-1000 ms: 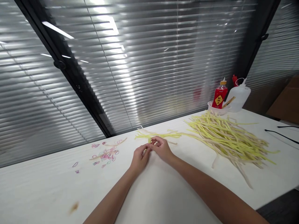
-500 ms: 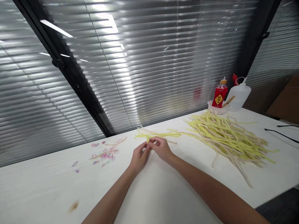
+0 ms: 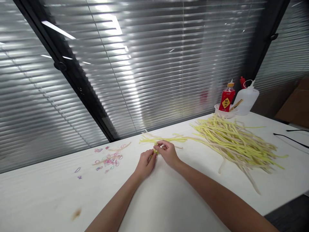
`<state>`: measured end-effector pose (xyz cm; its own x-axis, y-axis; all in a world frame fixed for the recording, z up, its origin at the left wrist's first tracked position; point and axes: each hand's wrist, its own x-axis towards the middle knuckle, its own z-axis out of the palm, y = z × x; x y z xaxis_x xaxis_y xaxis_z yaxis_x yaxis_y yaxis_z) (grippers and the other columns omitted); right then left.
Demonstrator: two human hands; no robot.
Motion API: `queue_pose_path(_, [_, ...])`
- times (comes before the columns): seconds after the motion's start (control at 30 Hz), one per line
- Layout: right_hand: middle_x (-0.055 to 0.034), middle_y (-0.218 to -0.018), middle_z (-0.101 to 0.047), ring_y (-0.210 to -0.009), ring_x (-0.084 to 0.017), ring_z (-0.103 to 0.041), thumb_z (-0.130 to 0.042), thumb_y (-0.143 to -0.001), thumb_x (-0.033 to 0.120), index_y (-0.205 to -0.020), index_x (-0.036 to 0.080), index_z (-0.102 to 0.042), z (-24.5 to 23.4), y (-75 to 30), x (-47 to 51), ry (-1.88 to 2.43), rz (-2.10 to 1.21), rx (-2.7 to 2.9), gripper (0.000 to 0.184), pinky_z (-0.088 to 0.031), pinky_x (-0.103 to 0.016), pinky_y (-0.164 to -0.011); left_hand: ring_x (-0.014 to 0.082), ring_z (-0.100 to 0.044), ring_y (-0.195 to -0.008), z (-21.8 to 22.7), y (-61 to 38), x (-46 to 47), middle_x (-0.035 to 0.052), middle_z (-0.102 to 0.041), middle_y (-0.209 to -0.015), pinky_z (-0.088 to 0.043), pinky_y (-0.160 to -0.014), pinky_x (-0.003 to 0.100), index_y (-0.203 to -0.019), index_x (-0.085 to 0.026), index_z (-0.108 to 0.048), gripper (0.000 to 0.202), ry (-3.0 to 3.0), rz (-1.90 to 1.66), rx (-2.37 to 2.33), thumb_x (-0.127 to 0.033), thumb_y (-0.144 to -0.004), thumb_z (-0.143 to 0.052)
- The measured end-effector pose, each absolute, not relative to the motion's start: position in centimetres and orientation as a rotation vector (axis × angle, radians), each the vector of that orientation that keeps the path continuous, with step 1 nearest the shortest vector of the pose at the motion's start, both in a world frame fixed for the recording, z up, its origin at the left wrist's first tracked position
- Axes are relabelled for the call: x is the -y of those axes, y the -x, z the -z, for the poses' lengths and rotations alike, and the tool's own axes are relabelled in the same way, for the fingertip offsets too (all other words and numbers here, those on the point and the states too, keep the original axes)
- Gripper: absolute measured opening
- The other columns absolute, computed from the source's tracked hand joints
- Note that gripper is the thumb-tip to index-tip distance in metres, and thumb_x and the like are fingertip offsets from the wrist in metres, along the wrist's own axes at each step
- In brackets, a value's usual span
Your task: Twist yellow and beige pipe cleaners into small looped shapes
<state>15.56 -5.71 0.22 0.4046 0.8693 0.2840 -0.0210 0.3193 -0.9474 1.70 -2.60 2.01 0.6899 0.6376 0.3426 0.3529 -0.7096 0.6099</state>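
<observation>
Strips [image 3: 166, 139], thin, limp and pale yellow, lay in 1 small bunch on the smooth white table [image 3: 169, 199]. I saw my left hand [image 3: 144, 165] and right hand [image 3: 169, 153] both pinching its near end. Small looped rubber bands [image 3: 108, 160] lay scattered nearby.

Only print in your view is on the red bottle [image 3: 227, 100] at the far right end of the table [image 3: 169, 199], next to the white squeeze bottle [image 3: 246, 100]. It's a yellow diamond label [image 3: 226, 103] with dark characters on the red wrap. Too small and blurred for you to read. No other text, number or sign is legible.
</observation>
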Motion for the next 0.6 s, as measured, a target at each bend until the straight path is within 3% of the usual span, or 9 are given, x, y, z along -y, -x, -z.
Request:
queue_pose_path(0.27, [0.0006, -0.064, -0.059, -0.05, -0.008, -0.04, -0.066, -0.069, 0.034, -0.064, 0.018, -0.065, -0.64, -15.8, 5.89, 1.089, -0.545, 1.048, 0.017, -0.034, -0.022, -0.048, 0.0156, -0.048, -0.067, -1.65, -1.68, 2.61, 0.001, -0.054, -0.068, -0.039, -0.071, 0.03, -0.072, -0.019, -0.049, 0.026, -2.477, -0.698, -0.79, -0.029, -0.091, -0.033])
queue_pose_path(0.43, [0.0003, -0.068, -0.059, -0.042, -0.005, -0.033, -0.066, -0.069, 0.038, -0.073, 0.017, -0.065, -0.22, -15.63, 5.64, 1.093, -0.713, 0.972, 0.021, -0.026, -0.02, -0.039, 0.015, -0.049, -0.067, -1.73, -1.7, 2.69, 0.0006, -0.054, -0.069, -0.039, -0.07, 0.028, -0.074, -0.019, -0.049, 0.025, -2.433, -0.734, -0.786, -0.03, -0.091, -0.034])
queue_pose_path(0.6, [-0.0025, -0.074, -0.063, -0.047, -0.008, -0.045, -0.069, -0.067, 0.037, -0.083, 0.017, -0.067, 0.21, -15.61, 5.22, 1.103, -0.698, 0.938, 0.026, -0.037, -0.02, -0.043, 0.0149, -0.049, -0.066, -1.87, -1.74, 2.8, 0.0004, -0.055, -0.068, -0.04, -0.067, 0.028, -0.077, -0.019, -0.052, 0.025, -2.389, -0.781, -0.803, -0.032, -0.09, -0.036])
